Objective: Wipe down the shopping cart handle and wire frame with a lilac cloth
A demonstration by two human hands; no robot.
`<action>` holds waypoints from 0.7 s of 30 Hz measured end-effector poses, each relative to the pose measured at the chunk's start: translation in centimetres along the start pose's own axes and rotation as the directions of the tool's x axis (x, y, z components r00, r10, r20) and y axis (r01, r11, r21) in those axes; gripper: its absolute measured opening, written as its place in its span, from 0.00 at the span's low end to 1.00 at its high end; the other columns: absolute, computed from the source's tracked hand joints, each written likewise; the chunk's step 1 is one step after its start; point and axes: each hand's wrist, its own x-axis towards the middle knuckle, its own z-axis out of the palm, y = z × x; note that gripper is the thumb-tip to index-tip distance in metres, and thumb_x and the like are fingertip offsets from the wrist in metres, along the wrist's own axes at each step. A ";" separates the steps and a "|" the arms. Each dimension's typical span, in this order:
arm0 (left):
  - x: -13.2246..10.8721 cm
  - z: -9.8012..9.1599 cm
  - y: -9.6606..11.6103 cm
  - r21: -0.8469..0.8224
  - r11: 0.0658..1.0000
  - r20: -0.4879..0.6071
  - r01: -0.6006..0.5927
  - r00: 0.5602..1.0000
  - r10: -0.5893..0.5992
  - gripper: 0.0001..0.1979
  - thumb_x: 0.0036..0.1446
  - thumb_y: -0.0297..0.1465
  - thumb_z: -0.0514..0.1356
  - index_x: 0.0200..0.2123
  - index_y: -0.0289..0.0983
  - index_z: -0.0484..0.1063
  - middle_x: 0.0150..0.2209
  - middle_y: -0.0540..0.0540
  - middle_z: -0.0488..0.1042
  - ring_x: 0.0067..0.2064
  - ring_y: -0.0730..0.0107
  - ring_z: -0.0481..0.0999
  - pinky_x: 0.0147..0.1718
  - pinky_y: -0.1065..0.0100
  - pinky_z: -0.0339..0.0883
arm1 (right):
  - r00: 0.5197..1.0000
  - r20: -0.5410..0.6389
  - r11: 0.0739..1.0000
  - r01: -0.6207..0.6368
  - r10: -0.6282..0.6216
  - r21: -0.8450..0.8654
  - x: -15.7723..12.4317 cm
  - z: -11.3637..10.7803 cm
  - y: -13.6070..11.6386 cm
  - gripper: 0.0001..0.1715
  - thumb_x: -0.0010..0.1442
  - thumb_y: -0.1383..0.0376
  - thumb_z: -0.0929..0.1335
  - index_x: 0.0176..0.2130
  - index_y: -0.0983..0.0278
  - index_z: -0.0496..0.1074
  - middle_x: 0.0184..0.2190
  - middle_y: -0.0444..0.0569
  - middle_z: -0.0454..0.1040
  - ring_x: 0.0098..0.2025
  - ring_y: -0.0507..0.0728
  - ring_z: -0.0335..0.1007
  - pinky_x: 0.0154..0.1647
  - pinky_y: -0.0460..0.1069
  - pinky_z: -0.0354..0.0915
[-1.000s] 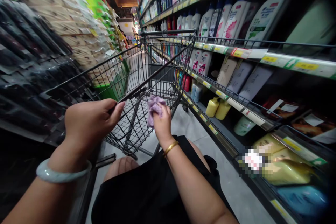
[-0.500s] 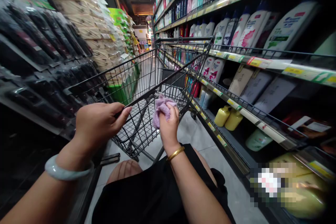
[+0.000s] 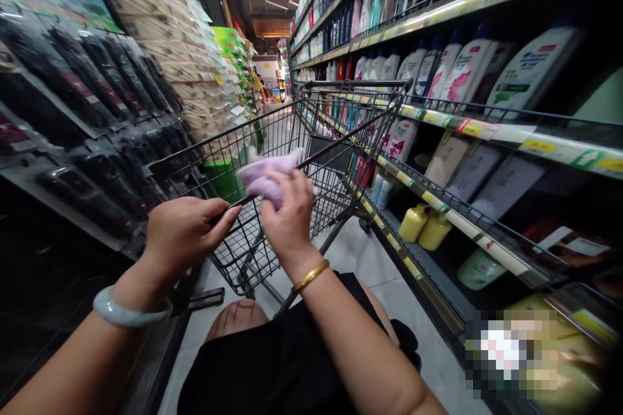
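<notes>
Head view: left hand (image 3: 187, 233) wrapped tight round the near rim of the shopping cart (image 3: 335, 142), right hand (image 3: 287, 217) closed on a crumpled lilac cloth (image 3: 267, 175), now slid leftward along that rim from half a second back and nearly touching the left thumb. Cloth bunched above the knuckles, pressed at the wire just beyond the fingers, so wiping looks to be moving across the top bar toward the left hand. Shampoo bottles (image 3: 457, 71) on shelves off to the right, yellow jugs (image 3: 423, 227) lower down, dark packets (image 3: 97, 78) hanging left.
</notes>
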 end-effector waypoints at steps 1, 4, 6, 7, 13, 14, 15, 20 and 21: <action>0.0 -0.1 -0.2 0.012 1.000 0.004 -0.011 1.000 0.011 0.28 0.68 0.49 0.52 0.26 0.39 0.80 0.23 0.41 0.77 0.27 0.62 0.74 0.28 0.64 0.52 | 0.986 0.108 0.991 0.130 -0.127 -0.016 0.8 -0.2 -0.6 0.20 0.63 0.70 0.69 0.53 0.58 0.80 0.57 0.54 0.76 0.61 0.64 0.68 0.69 0.61 0.66; -0.1 -0.3 -0.5 0.027 0.999 0.017 -0.031 0.999 0.030 0.28 0.69 0.49 0.51 0.28 0.38 0.81 0.23 0.41 0.77 0.27 0.61 0.74 0.29 0.63 0.52 | 0.927 0.300 0.960 0.262 -0.224 -0.094 4.0 -1.3 -1.3 0.15 0.62 0.72 0.69 0.46 0.59 0.81 0.55 0.53 0.79 0.58 0.65 0.69 0.66 0.62 0.67; -0.1 -0.3 -0.6 0.027 0.999 0.028 -0.032 0.999 0.031 0.30 0.69 0.50 0.50 0.26 0.39 0.80 0.23 0.41 0.76 0.28 0.61 0.74 0.29 0.63 0.51 | 0.959 0.272 0.964 0.141 -0.077 -0.224 6.0 -1.9 -1.3 0.13 0.63 0.73 0.68 0.43 0.62 0.81 0.54 0.57 0.79 0.55 0.67 0.68 0.61 0.63 0.68; -0.1 -0.3 -0.6 0.034 0.999 0.031 -0.030 0.999 0.029 0.31 0.70 0.51 0.50 0.25 0.39 0.79 0.22 0.41 0.76 0.28 0.61 0.74 0.28 0.63 0.50 | 0.967 0.256 0.958 0.092 -0.020 -0.272 6.7 -2.0 -1.4 0.12 0.63 0.72 0.68 0.42 0.62 0.80 0.53 0.58 0.79 0.54 0.67 0.68 0.59 0.64 0.68; 0.1 -0.4 -1.1 0.067 0.997 0.075 -0.032 0.997 0.027 0.30 0.70 0.50 0.47 0.28 0.41 0.80 0.24 0.41 0.77 0.27 0.58 0.74 0.27 0.61 0.46 | 0.775 0.524 0.884 0.460 -0.354 -0.082 6.0 -1.6 -2.8 0.12 0.66 0.70 0.68 0.47 0.59 0.79 0.55 0.52 0.79 0.55 0.64 0.69 0.61 0.60 0.67; 0.2 -0.5 -1.3 0.069 0.997 0.091 -0.039 0.995 0.033 0.30 0.71 0.50 0.46 0.29 0.41 0.80 0.24 0.41 0.77 0.27 0.58 0.75 0.27 0.61 0.46 | 0.786 0.509 0.890 0.449 -0.351 -0.080 5.9 -1.7 -2.2 0.14 0.65 0.71 0.68 0.48 0.58 0.79 0.56 0.52 0.78 0.56 0.63 0.69 0.62 0.60 0.67; 0.2 -0.7 -1.5 0.066 0.996 0.111 -0.053 0.993 0.046 0.30 0.71 0.50 0.47 0.29 0.41 0.80 0.24 0.42 0.77 0.28 0.58 0.76 0.27 0.61 0.49 | 0.835 0.462 0.913 0.391 -0.299 -0.116 5.8 -2.0 -1.5 0.17 0.64 0.72 0.68 0.49 0.59 0.79 0.56 0.53 0.78 0.57 0.64 0.68 0.63 0.60 0.66; 0.6 -2.2 -1.2 0.092 0.977 0.149 -0.193 0.973 0.178 0.26 0.73 0.46 0.48 0.33 0.41 0.80 0.31 0.43 0.83 0.40 0.56 0.83 0.57 0.54 0.65 | 0.992 0.116 0.956 -0.020 0.056 -0.291 5.0 -2.3 0.8 0.22 0.62 0.73 0.66 0.52 0.63 0.79 0.56 0.60 0.74 0.57 0.67 0.66 0.64 0.65 0.66; 0.8 -2.6 -0.7 0.125 0.973 0.134 -0.195 0.975 0.178 0.25 0.74 0.44 0.48 0.34 0.41 0.80 0.34 0.42 0.84 0.42 0.54 0.84 0.60 0.52 0.63 | 0.988 0.155 0.962 0.033 0.010 -0.272 4.4 -2.0 0.7 0.23 0.62 0.72 0.66 0.54 0.62 0.79 0.57 0.59 0.73 0.58 0.67 0.66 0.64 0.65 0.66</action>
